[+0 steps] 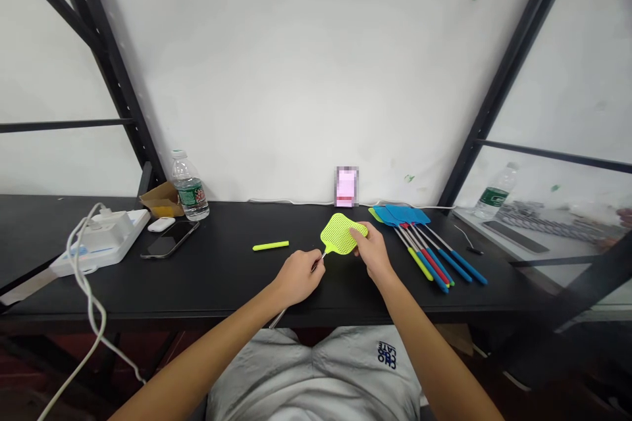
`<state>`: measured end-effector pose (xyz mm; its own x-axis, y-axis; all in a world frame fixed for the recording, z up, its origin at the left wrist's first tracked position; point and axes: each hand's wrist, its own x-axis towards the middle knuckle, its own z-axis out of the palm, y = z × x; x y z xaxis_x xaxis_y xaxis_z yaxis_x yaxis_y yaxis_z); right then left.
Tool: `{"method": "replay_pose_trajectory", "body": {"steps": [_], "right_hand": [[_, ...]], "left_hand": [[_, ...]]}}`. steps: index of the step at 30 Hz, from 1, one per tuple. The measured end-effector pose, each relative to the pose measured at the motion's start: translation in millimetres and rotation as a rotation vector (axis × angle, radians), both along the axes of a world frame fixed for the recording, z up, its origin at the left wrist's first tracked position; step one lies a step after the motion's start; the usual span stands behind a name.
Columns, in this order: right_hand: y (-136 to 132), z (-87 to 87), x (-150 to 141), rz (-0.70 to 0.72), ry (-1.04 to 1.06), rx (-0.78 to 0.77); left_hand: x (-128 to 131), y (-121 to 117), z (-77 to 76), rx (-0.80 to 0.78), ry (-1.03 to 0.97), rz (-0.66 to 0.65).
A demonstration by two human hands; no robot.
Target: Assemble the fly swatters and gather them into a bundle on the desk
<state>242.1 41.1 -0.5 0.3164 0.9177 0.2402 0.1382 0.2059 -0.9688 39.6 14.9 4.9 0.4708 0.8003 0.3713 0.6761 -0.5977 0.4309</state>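
Observation:
A yellow-green fly swatter (338,234) with a perforated head is held between my hands over the front of the black table. My left hand (302,276) is closed round its thin metal rod just below the head, and the bare rod end sticks out under the hand. With thumb and fingers, my right hand (371,250) pinches the right edge of the head. A loose yellow-green handle tube (270,246) lies on the table to the left. On the right lies a pile of fly swatters (424,247) with blue, red and yellow-green handles.
Along the left are a white power strip (106,240) with cables, a dark phone (170,239), a white case (160,224), a cardboard box (162,199) and a water bottle (189,187). A blurred upright screen (347,187) leans on the wall. Black table (222,283) edge runs before me.

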Motion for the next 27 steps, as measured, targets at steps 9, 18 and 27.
{"method": "replay_pose_trajectory", "body": {"steps": [9, 18, 27], "right_hand": [[2, -0.7, 2, -0.216, -0.28, 0.047], [-3, 6.8, -1, -0.199, -0.383, 0.007], [-7, 9.4, -4, -0.188, -0.377, 0.089]], "left_hand": [[1, -1, -1.7, 0.024, 0.01, -0.043], [1, 0, -3.5, 0.036, -0.005, -0.039], [1, -1, -4.3, 0.031, -0.035, -0.049]]}}
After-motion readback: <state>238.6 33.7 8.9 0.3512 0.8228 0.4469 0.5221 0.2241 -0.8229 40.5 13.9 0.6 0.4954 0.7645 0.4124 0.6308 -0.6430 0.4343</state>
